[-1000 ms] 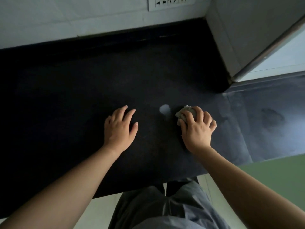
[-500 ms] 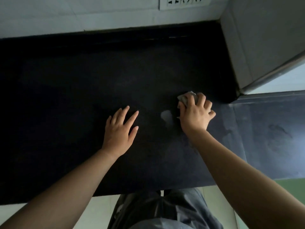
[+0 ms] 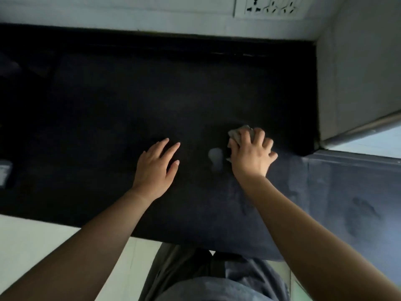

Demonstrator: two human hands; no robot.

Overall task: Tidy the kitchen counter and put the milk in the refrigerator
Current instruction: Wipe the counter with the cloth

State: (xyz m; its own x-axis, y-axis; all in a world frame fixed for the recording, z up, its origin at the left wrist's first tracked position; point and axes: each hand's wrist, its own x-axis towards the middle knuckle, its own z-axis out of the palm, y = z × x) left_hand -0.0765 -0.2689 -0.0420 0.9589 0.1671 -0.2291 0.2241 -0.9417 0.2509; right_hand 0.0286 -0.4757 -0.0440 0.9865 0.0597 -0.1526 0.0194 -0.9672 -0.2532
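Two bare hands rest on a dark table [image 3: 108,109] seen from above. Left hand [image 3: 155,168]: palm down, flat on the surface, its fingers [image 3: 171,148] spread and open, holding nothing. Right hand [image 3: 251,155]: pressed down on a crumpled grey cloth [image 3: 239,132], its fingers curled over the cloth and gripping it against the table; part of the cloth shows beyond the fingertips on the far side. Between the hands, just beside the right hand's thumb side, lies a small pale spot [image 3: 214,154] on the dark surface; whether it is liquid or a reflection cannot be told. To the right of the right hand the table looks lighter and smeared [image 3: 358,209]. White wall [image 3: 108,11] with a socket panel [image 3: 271,6] runs along the far edge; a grey vertical panel [image 3: 355,72] closes the right corner. Milk and refrigerator: not identifiable in this view. A small pale object [image 3: 4,173] sits at the left edge, too cropped to name.
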